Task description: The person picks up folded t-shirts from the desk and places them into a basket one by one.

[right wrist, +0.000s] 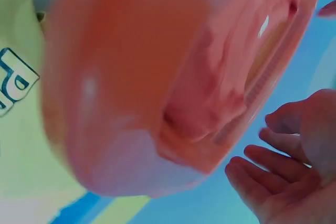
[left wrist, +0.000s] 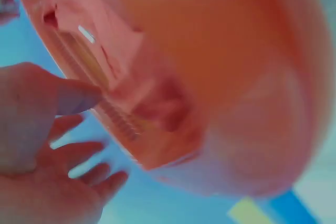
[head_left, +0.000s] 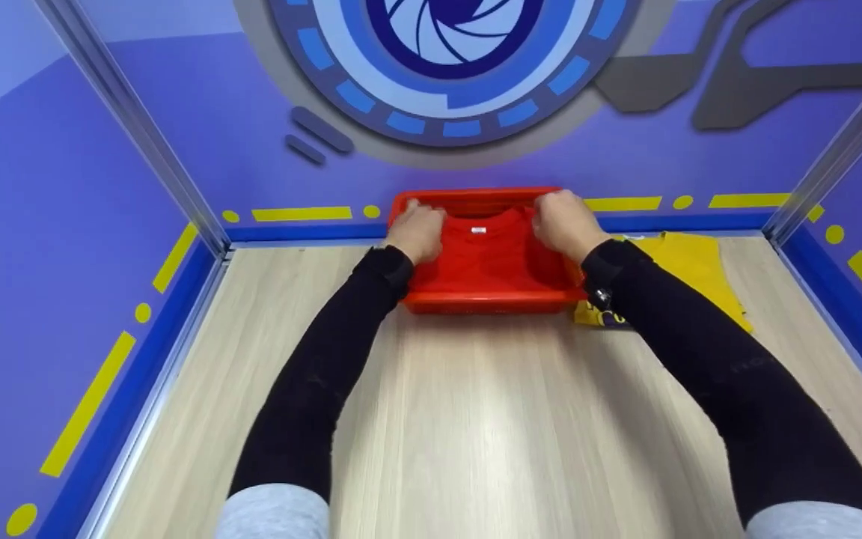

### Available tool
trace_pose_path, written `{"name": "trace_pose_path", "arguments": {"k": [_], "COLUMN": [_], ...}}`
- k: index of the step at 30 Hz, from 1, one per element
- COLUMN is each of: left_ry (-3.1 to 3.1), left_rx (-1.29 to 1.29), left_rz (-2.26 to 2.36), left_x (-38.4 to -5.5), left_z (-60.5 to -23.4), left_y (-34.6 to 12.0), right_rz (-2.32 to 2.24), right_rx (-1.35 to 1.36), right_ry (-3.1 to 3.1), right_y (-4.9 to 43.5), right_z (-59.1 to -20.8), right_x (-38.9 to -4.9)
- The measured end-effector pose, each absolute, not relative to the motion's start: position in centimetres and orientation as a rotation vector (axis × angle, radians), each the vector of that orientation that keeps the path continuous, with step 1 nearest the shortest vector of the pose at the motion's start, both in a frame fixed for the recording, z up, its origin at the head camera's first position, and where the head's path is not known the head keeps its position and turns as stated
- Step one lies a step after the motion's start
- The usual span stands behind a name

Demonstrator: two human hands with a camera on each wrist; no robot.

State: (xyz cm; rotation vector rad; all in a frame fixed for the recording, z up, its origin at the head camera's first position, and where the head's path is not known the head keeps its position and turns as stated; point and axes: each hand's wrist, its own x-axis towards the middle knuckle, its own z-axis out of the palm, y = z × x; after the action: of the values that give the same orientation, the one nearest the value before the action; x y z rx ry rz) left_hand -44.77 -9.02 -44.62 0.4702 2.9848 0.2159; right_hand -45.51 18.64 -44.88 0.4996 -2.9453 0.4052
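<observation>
A red plastic basket stands against the back wall, with a red T-shirt lying folded inside, its white neck label showing. My left hand is over the basket's left end. In the left wrist view its thumb overlaps the rim, while the other fingers spread loosely outside it. At the right end is my right hand. The right wrist view shows its fingers apart and slightly bent beside the rim, with nothing between them.
A folded yellow T-shirt with dark print lies on the wooden table right of the basket, partly hidden by my right forearm. Blue printed panels enclose the table at the back and sides.
</observation>
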Motion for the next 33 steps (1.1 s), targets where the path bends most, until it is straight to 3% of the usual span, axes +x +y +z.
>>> {"name": "trace_pose_path", "arguments": {"k": [9,19,24,33], "left_ry": [2.602,2.707,2.674,2.608], "left_rx": [0.548,0.798,0.776,0.561], "left_rz": [0.130,0.425,0.391,0.481], "left_x": [-42.4,-38.4,-36.6,-36.4], "left_z": [-44.4,-43.6,-44.7,-46.8], "left_y": [-8.0,-8.9,-9.3,-9.3], "right_rz": [0.146,0.427,0.432,0.485], "right_rx": [0.739,0.930,0.871,0.685], "right_ry": [-3.436,-3.274,-3.410,-3.493], "right_y": [16.6,18.8,18.9,18.2], "right_z": [-45.7,-43.7,-44.6,-46.9], "right_x": [-42.9,-39.8,-37.8,-37.4]}}
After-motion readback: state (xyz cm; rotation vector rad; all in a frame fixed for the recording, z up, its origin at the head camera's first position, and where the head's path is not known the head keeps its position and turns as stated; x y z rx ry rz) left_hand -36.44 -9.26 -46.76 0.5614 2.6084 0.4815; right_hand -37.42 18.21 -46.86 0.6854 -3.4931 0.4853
